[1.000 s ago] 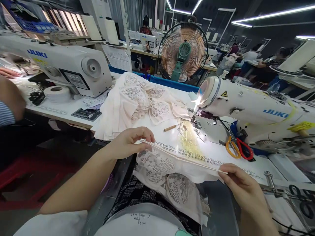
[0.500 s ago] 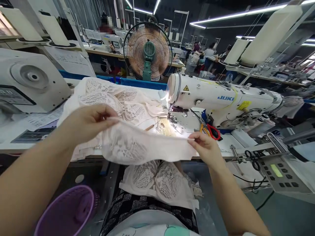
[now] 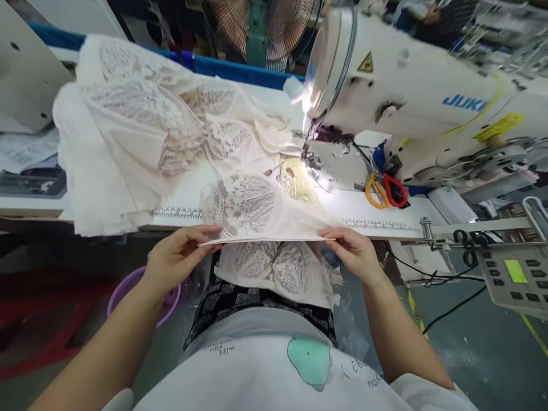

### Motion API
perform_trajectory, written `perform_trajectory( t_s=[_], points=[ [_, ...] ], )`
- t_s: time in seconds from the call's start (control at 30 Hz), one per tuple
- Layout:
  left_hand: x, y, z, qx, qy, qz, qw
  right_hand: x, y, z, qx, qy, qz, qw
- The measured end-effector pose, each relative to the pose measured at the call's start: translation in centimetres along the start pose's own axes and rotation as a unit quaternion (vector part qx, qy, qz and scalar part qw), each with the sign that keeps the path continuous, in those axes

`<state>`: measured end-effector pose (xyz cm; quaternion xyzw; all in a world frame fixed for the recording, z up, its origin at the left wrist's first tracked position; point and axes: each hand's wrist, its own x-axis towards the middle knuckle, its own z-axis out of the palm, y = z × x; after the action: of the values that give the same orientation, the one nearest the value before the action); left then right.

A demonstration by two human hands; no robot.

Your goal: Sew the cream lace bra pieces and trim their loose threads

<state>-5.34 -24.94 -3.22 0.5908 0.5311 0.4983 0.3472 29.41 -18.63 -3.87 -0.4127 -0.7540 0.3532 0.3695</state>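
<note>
My left hand point(image 3: 180, 257) and my right hand point(image 3: 353, 251) each pinch one end of the near edge of a pale pink lace fabric piece point(image 3: 252, 208). The piece lies flat on the white sewing table point(image 3: 377, 208), its far end reaching toward the lit needle area point(image 3: 306, 157) of the white JUKI sewing machine point(image 3: 411, 97). More lace pieces point(image 3: 278, 271) rest on my lap below the table edge. A printed ruler strip point(image 3: 177, 213) runs along the table's front edge.
A pile of pink lace fabric point(image 3: 128, 125) covers the table's left part. Orange and red handled scissors point(image 3: 385, 191) lie by the machine base. A control panel point(image 3: 514, 277) hangs at right, a purple basket point(image 3: 171, 297) sits low left, a fan point(image 3: 261, 23) stands behind.
The lace piece was held up in the air between both hands; now it lies flat on the table. My hands have dropped to the front edge and the view has tilted down.
</note>
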Motion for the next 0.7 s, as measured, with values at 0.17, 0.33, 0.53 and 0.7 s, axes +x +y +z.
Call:
perform_trajectory(
  t_s=[0.17,0.33,0.53,0.7],
  points=[
    [-0.7,0.2,0.1,0.068,0.045,0.012,0.997,-1.0,0.0,0.3,-0.017,0.007,-0.011,1.0],
    [0.0,1.2,-0.5,0.032,0.029,0.053,0.998,-0.8,-0.6,0.2,-0.052,0.054,-0.017,0.997],
    [1.5,3.1,-1.2,0.084,0.034,0.012,0.996,-0.4,-1.3,0.0,-0.045,0.131,-0.002,0.99],
    [3.0,5.2,-1.6,0.13,0.024,0.064,0.989,0.1,-2.0,-0.3,-0.015,0.168,0.026,0.985]
  ],
)
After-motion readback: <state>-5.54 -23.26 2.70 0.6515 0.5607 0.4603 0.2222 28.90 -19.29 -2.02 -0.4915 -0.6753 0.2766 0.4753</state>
